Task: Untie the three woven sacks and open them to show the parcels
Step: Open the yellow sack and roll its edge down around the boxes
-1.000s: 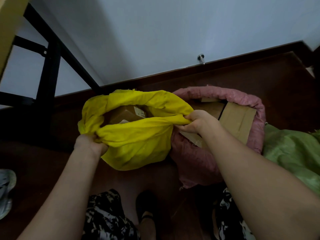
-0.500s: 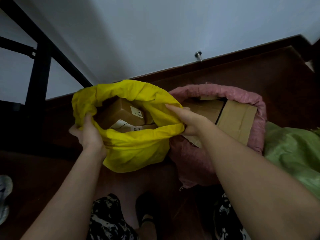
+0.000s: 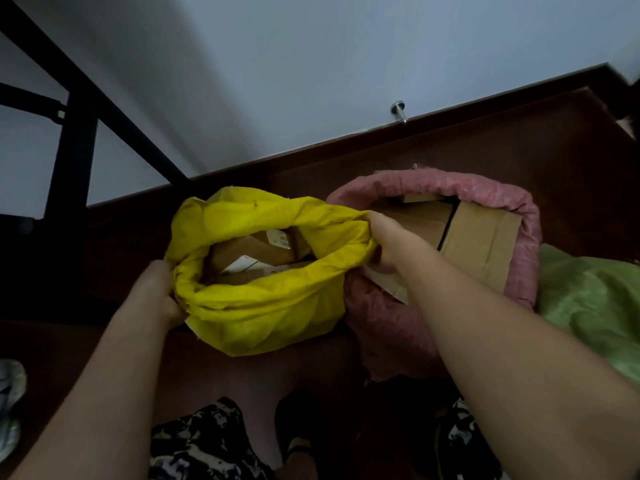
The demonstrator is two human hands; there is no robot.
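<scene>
The yellow sack sits on the dark wooden floor in the middle of the frame, its mouth rolled down and spread wide. Inside it, brown cardboard parcels with white labels show through the opening. The person's left hand grips the rolled rim at the sack's left edge, fingers curled into the fabric. The right hand grips the rim at the sack's right edge, fingers closed around a bunched fold of yellow cloth.

Just to the right, touching the yellow sack, stands the pink sack, also open with its rim rolled down. Large cardboard boxes fill it and stand in plain sight; the right hand and forearm lie in front of its left part. At the right edge of the frame, beside the pink sack, lies the green sack; only part of it is in view, and whether it is tied or open cannot be told.

A pale wall fills the upper frame, with a small metal door stop at its base. A black metal frame crosses the upper left. The person's patterned clothing and a dark shoe show at the bottom, and a light-coloured shoe lies at the lower left edge.
</scene>
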